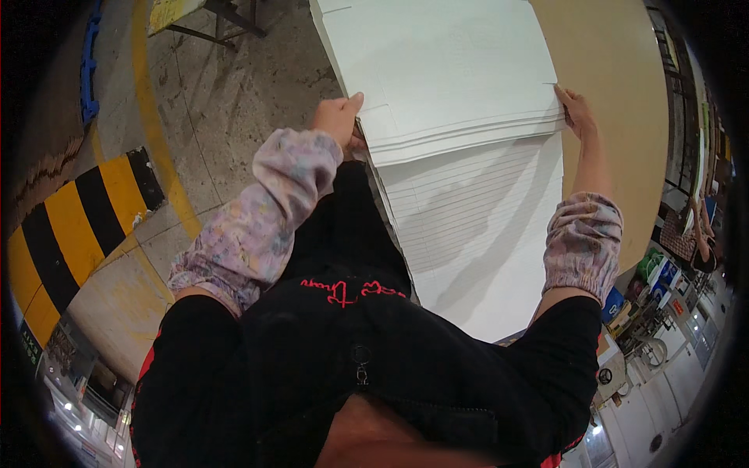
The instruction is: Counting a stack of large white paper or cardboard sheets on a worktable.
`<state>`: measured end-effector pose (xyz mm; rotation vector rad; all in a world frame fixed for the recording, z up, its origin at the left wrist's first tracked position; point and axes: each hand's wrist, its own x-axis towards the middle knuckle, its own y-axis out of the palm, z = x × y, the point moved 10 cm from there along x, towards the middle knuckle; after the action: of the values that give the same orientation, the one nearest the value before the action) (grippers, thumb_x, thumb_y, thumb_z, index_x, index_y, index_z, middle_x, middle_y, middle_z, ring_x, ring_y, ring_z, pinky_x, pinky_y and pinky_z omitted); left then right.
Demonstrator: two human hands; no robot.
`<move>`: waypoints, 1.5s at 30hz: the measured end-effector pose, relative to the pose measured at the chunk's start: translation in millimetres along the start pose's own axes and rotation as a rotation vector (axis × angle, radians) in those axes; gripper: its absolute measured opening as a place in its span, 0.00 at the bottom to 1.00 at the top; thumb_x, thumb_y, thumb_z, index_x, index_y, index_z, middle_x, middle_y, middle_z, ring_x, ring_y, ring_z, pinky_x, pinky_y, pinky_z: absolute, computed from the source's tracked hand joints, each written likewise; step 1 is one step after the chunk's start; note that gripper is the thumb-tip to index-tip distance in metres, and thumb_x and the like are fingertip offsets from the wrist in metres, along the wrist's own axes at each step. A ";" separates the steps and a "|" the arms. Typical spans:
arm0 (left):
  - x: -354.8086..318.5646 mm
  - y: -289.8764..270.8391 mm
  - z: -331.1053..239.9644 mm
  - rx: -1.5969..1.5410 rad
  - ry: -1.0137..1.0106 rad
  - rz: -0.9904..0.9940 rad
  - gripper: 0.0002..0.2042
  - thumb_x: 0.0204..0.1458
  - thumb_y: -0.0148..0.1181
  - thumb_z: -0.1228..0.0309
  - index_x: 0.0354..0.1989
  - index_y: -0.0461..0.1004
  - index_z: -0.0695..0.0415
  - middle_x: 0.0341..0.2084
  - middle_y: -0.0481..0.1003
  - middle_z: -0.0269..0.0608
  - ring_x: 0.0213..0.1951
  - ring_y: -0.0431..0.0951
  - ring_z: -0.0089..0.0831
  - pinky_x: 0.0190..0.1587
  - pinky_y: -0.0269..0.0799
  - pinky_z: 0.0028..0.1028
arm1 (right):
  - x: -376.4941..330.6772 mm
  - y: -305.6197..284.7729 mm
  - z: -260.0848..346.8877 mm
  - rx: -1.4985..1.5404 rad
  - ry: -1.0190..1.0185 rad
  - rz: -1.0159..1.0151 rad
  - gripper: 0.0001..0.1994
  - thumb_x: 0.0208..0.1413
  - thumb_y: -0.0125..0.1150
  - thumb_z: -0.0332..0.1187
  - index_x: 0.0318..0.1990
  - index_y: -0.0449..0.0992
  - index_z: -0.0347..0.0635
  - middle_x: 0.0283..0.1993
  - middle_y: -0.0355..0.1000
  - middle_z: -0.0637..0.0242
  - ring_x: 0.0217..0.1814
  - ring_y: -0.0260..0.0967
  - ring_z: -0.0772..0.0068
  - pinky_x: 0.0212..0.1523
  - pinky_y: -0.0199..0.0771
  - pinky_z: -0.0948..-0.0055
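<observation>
In front of me lies a stack of flat white cardboard sheets (452,70), with slits cut along the side edges and the near edges slightly fanned. My left hand (337,123) is closed on the left edge of these sheets, its thumb up and its other fingers partly hidden beneath. At the right edge, my right hand (576,111) pinches the same sheets, fingertips beside a slit. Under them, nearer to my body, a lower group of white sheets (468,218) shows many stepped edges. Patterned sleeve covers are on both forearms.
A tan board surface (624,101) extends to the right of the sheets. On the left, a black-and-yellow striped barrier (78,226) stands on the concrete floor, near a yellow floor line (156,117). A yellow-topped bench (175,12) is at the far left. Another person's arm (702,234) shows at the far right.
</observation>
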<state>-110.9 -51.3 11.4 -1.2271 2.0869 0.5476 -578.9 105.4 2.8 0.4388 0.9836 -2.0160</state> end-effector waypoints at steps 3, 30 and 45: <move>3.5 1.0 5.4 -0.047 -0.157 0.045 0.18 0.53 0.48 0.62 0.29 0.70 0.70 0.21 0.72 0.46 0.19 0.74 0.32 0.17 0.73 0.29 | 5.6 -1.8 6.0 -0.108 -0.010 -0.002 0.18 0.51 0.52 0.49 0.31 0.73 0.42 0.22 0.66 0.76 0.20 0.58 0.84 0.20 0.58 0.80; 16.1 3.5 8.1 -0.032 -0.108 0.063 0.17 0.48 0.56 0.63 0.34 0.69 0.70 0.25 0.73 0.44 0.23 0.75 0.31 0.21 0.73 0.24 | -16.1 2.1 -1.9 -0.082 0.068 0.081 0.16 0.50 0.55 0.47 0.31 0.73 0.43 0.24 0.68 0.76 0.22 0.59 0.85 0.22 0.57 0.80; 0.0 22.7 19.2 0.105 -0.175 0.201 0.12 0.51 0.53 0.63 0.29 0.69 0.62 0.21 0.71 0.37 0.21 0.71 0.22 0.22 0.69 0.20 | -6.2 1.3 -23.9 0.084 0.040 0.126 0.17 0.51 0.56 0.44 0.38 0.72 0.38 0.30 0.70 0.74 0.27 0.64 0.84 0.29 0.66 0.81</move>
<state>-124.7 -28.4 -1.4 -0.8837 2.0723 0.6051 -575.3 126.7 -9.1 0.5743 0.8754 -1.9460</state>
